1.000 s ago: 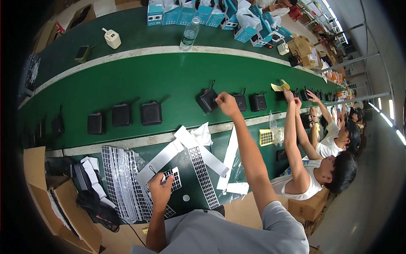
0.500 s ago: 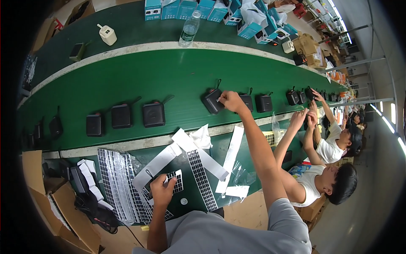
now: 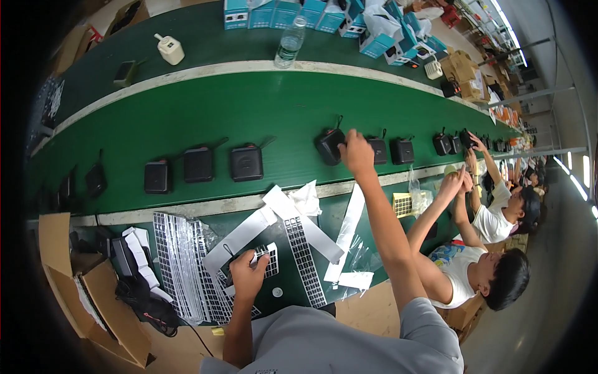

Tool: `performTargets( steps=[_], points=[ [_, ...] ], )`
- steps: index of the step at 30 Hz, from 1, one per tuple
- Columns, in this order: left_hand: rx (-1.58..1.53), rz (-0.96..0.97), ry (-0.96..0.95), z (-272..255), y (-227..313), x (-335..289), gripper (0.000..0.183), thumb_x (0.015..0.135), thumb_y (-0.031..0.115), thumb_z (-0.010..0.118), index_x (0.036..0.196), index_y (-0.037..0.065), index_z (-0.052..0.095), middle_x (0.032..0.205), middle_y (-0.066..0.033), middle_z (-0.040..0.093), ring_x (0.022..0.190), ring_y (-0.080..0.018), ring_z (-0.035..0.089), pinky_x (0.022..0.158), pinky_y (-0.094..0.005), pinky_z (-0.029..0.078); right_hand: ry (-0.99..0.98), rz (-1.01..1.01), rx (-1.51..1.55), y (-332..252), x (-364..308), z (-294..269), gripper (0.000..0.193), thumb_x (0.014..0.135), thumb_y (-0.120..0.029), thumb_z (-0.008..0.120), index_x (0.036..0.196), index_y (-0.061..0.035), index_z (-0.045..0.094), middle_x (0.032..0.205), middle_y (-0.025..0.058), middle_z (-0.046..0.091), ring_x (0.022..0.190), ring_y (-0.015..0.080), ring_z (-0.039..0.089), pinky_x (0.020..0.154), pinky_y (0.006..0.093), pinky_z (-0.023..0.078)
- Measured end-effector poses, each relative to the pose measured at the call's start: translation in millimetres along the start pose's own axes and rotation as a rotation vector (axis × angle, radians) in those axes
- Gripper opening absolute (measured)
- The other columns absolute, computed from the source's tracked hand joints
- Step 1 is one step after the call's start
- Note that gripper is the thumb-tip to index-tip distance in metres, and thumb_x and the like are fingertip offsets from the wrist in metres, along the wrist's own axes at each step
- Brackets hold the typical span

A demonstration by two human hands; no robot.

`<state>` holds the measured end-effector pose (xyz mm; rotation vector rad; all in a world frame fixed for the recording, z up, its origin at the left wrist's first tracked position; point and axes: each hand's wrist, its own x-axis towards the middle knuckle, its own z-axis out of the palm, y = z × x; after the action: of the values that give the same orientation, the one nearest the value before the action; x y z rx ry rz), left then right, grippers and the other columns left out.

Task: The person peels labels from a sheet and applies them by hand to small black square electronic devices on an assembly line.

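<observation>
My left hand (image 3: 248,274) is closed on a small sheet of black square stickers (image 3: 272,262) above the bench. A thin dark strap loop (image 3: 228,249) sticks up beside that hand; what it belongs to is mostly hidden. Out over the green belt, my right hand (image 3: 358,153) has its curled fingers against the right side of a black boxy device with a wrist strap (image 3: 328,147), which sits slightly tilted. Similar black devices line the belt, such as one to the left (image 3: 247,163) and one to the right (image 3: 402,151).
Sticker sheets (image 3: 180,268) and white paper strips (image 3: 240,237) cover the bench. An open carton (image 3: 103,305) stands at the left. Beyond the belt are a water bottle (image 3: 291,43) and blue boxes (image 3: 261,15). A co-worker (image 3: 461,274) reaches in at the right.
The whole view has shifted, moving the scene rightward in the picture. My right fingers have gone from the device's front face to its right side. My left hand keeps the sticker sheet.
</observation>
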<state>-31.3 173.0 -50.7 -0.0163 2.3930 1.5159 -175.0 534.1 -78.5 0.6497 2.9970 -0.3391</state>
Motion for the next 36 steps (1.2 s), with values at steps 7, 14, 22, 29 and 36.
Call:
performTargets(
  steps=[7, 14, 22, 29, 36],
  points=[
    [0.091, 0.117, -0.086, -4, -3, -4, 0.023, 0.077, 0.013, 0.075, 0.076, -0.002, 0.058, 0.071, -0.0155, 0.061, 0.06, -0.0332, 0.059, 0.054, -0.0385, 0.045, -0.452, -0.632, 0.608, -100, -181, -24, 0.013, 0.08, -0.009, 0.07, 0.092, -0.0048, 0.066, 0.087, 0.009, 0.063, 0.074, 0.0286, 0.063, 0.065, 0.0353, 0.051],
    [0.105, 0.302, -0.151, -4, -7, -15, 0.019, 0.076, 0.014, 0.074, 0.084, 0.001, 0.062, 0.074, -0.0132, 0.06, 0.065, -0.0341, 0.059, 0.056, -0.0396, 0.047, -0.297, -0.678, 0.481, -110, -219, -24, 0.014, 0.078, -0.01, 0.069, 0.091, -0.0055, 0.064, 0.079, 0.0074, 0.059, 0.07, 0.0283, 0.061, 0.061, 0.0372, 0.051],
    [0.19, 0.2, -0.058, -8, -6, -18, 0.02, 0.077, 0.016, 0.072, 0.079, -0.001, 0.06, 0.076, -0.0178, 0.062, 0.068, -0.0378, 0.061, 0.06, -0.0424, 0.048, -0.316, -0.61, 0.464, -119, -224, -28, 0.008, 0.079, -0.007, 0.068, 0.086, -0.005, 0.064, 0.078, 0.0092, 0.06, 0.068, 0.0272, 0.062, 0.061, 0.0356, 0.051],
    [0.189, 0.093, -0.03, -14, -11, -19, 0.025, 0.078, 0.019, 0.071, 0.077, -0.002, 0.058, 0.077, -0.0196, 0.063, 0.069, -0.039, 0.061, 0.063, -0.0445, 0.048, -0.371, 0.183, 1.132, -109, -126, 48, 0.014, 0.087, -0.011, 0.063, 0.081, 0.0009, 0.065, 0.062, 0.0048, 0.06, 0.046, 0.0066, 0.05, 0.041, 0.021, 0.034],
    [0.196, 0.059, -0.022, -29, -20, -17, 0.024, 0.078, 0.017, 0.072, 0.076, -0.002, 0.057, 0.075, -0.0198, 0.062, 0.069, -0.0391, 0.061, 0.063, -0.0446, 0.047, -0.13, 0.182, 0.801, -122, -49, 61, 0.025, 0.085, -0.019, 0.067, 0.077, 0.0042, 0.066, 0.059, 0.0082, 0.062, 0.049, 0.0152, 0.062, 0.05, 0.0307, 0.048]
  ],
)
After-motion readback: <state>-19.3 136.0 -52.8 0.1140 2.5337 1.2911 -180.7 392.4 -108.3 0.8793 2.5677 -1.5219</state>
